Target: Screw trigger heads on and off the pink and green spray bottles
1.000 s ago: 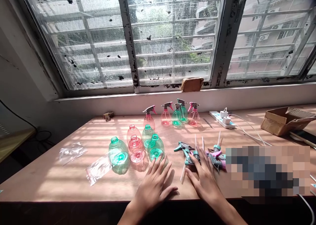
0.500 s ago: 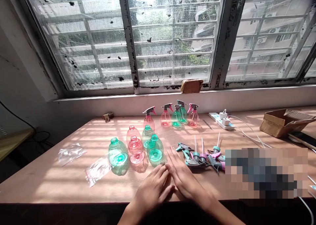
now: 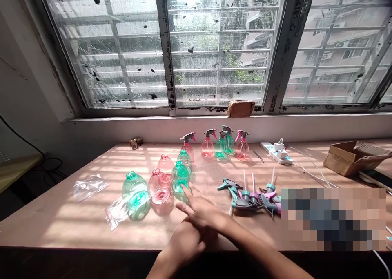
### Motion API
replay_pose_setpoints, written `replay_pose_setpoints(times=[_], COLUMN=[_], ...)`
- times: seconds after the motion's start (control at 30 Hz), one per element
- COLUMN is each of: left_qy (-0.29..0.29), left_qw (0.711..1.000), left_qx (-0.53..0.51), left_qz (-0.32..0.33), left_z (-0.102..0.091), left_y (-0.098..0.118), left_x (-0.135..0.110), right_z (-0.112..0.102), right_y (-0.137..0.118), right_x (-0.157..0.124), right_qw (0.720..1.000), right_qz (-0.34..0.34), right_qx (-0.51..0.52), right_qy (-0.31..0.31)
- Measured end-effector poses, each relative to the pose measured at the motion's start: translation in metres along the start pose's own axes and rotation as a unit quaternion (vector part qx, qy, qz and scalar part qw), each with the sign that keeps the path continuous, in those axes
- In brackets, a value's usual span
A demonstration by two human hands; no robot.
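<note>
My right hand [image 3: 199, 207] lies across my left hand, fingers stretched out, with the fingertips against the front green bottle [image 3: 180, 170]. Under it, my left hand [image 3: 186, 238] rests near the table's front edge, its fingers mostly hidden. To the left stand an open pink bottle [image 3: 157, 185] and a large green bottle [image 3: 131, 185], which touches a clear plastic bag [image 3: 114, 219]. Behind them are another pink bottle [image 3: 164, 161] and another green bottle [image 3: 185, 155], both without tops. Several loose spray heads [image 3: 245, 197] with white tubes lie to the right.
Several spray bottles [image 3: 207, 148] with heads on stand along the wall. A second plastic bag [image 3: 90, 186] lies left. A power strip [image 3: 272, 153] with white cables and an open cardboard box [image 3: 346, 158] stand right. A blurred patch covers the right front of the table [image 3: 61, 230].
My right hand has swung left over my left hand and onto the front green bottle. The front bottles have shifted left, and the large green one has moved against the bag.
</note>
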State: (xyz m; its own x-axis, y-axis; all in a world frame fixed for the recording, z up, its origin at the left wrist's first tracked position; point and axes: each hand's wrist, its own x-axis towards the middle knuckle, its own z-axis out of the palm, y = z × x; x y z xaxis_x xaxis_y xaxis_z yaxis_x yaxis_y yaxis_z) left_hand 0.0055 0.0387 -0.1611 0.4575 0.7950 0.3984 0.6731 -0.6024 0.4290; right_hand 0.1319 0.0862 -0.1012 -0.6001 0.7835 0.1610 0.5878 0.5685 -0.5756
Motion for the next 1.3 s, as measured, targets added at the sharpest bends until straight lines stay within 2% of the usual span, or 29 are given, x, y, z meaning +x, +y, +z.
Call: replay_pose_setpoints(times=[0.1, 0.17, 0.33, 0.43, 0.53, 0.63, 0.73, 0.83, 0.97, 1.13, 1.17, 1.23, 1.3], left_qy=[-0.049, -0.059, -0.059, -0.061, -0.065, -0.069, -0.074, -0.08, -0.083, -0.07, -0.055, -0.014, 0.018], left_qw=[0.999, 0.998, 0.998, 0.998, 0.997, 0.997, 0.997, 0.996, 0.996, 0.997, 0.998, 1.0, 0.999], left_qx=[0.019, 0.027, 0.032, 0.028, 0.03, 0.033, 0.033, 0.027, 0.015, 0.006, 0.001, -0.011, -0.02], left_qz=[0.012, 0.011, 0.005, 0.01, 0.011, 0.009, 0.007, 0.009, 0.007, -0.01, -0.013, -0.017, -0.02], left_z=[-0.006, -0.009, -0.011, -0.013, -0.015, -0.017, -0.017, -0.017, -0.017, -0.011, -0.01, -0.008, -0.008], left_y=[0.006, 0.008, 0.012, 0.015, 0.018, 0.019, 0.019, 0.019, 0.016, 0.009, 0.007, 0.006, 0.006], left_x=[0.003, 0.004, 0.005, 0.005, 0.005, 0.004, 0.004, 0.005, 0.005, 0.004, 0.004, 0.003, 0.003], right_z=[-0.014, -0.03, -0.08, -0.098, -0.104, -0.107, -0.113, -0.117, -0.105, -0.06, -0.05, -0.034, -0.025], right_y=[0.002, 0.005, 0.018, 0.027, 0.036, 0.044, 0.053, 0.066, 0.081, 0.09, 0.092, 0.096, 0.1], right_x=[0.017, 0.038, 0.121, 0.164, 0.185, 0.188, 0.172, 0.135, 0.054, -0.055, -0.071, -0.095, -0.108], right_qw=[0.999, 0.997, 0.973, 0.959, 0.949, 0.942, 0.94, 0.94, 0.941, 0.93, 0.923, 0.9, 0.874], right_qz=[-0.011, -0.002, 0.011, -0.017, -0.019, -0.001, 0.034, 0.073, 0.108, 0.125, 0.113, 0.073, 0.054], right_qx=[-0.043, -0.075, -0.167, -0.212, -0.241, -0.25, -0.241, -0.216, -0.178, -0.13, -0.101, 0.036, 0.197], right_qy=[0.012, 0.036, 0.162, 0.188, 0.201, 0.223, 0.239, 0.252, 0.268, 0.319, 0.353, 0.428, 0.44])
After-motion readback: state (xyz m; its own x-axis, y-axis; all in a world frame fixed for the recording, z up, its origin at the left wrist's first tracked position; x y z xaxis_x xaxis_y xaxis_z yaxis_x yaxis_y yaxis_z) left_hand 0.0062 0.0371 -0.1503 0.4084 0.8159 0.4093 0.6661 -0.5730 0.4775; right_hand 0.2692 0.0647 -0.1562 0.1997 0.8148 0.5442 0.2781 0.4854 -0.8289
